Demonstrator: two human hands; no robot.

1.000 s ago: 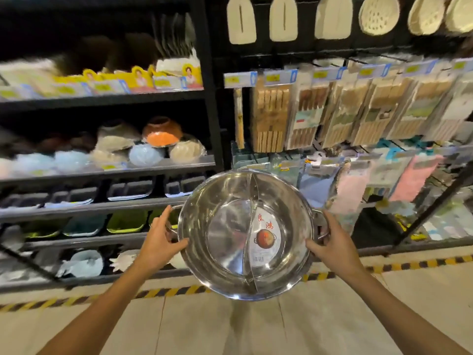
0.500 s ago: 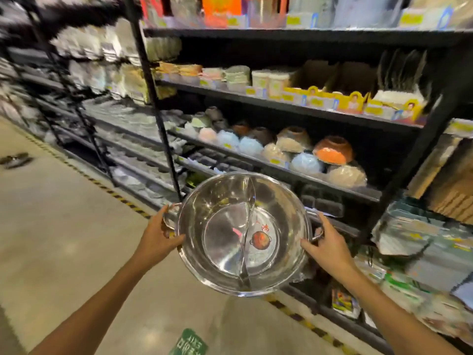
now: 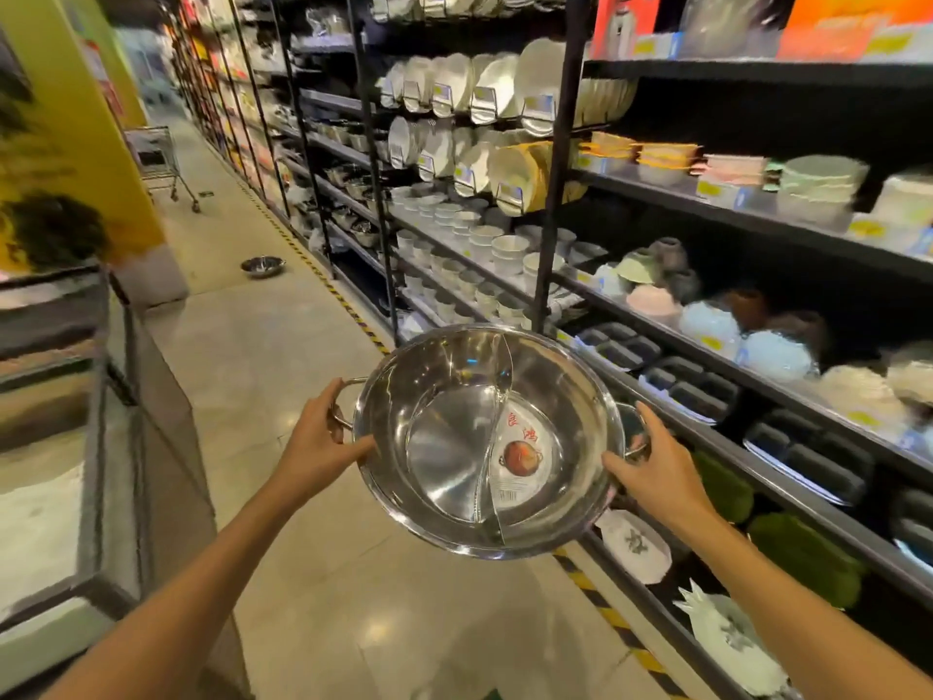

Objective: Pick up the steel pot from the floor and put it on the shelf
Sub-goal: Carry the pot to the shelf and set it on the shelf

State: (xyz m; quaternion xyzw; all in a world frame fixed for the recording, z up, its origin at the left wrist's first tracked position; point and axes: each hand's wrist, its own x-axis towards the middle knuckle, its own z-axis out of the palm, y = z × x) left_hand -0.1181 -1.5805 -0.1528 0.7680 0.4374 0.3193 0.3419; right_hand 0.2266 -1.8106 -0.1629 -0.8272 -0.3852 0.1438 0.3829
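Hands grip a steel pot [image 3: 484, 442] by its side handles, left hand [image 3: 315, 449] and right hand [image 3: 656, 469] both closed around them. It hangs above the floor [image 3: 282, 376] beside the shelf [image 3: 757, 381]. Another pot [image 3: 262, 266] lies on the floor further down the aisle.

Overhead light glares off the glossy floor [image 3: 313, 376] and the steel pot [image 3: 444, 447]; the shelves [image 3: 757, 219] right of the pot smear with blur, edges bowed.

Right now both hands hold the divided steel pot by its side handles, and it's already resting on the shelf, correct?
Not quite. The head view shows the left hand and right hand holding the divided steel pot by its side handles, but it is in the air over the aisle floor, beside the shelf, not on it.
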